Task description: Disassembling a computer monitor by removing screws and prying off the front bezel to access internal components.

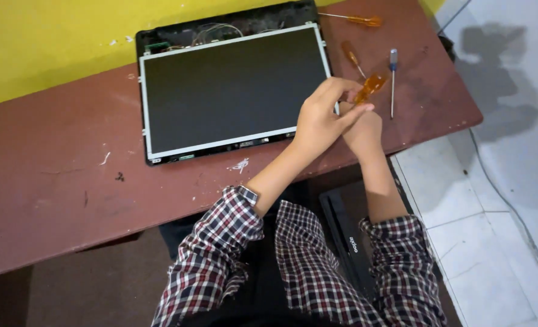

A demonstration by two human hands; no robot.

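At frame centre-right, beside the bare screen panel's point(232, 91) right edge, the left hand point(320, 121) and right hand point(363, 130) together grip an orange-handled screwdriver point(370, 86), its tip hidden, with open brown table point(51, 175) spreading lower left.

You're looking at a matt dark screen panel point(232, 91) in a thin bare-metal frame, lying on a scuffed, dull reddish-brown table point(57, 181), and your right hand point(363, 130) grips a screwdriver point(370, 86) with a glossy translucent amber plastic handle.
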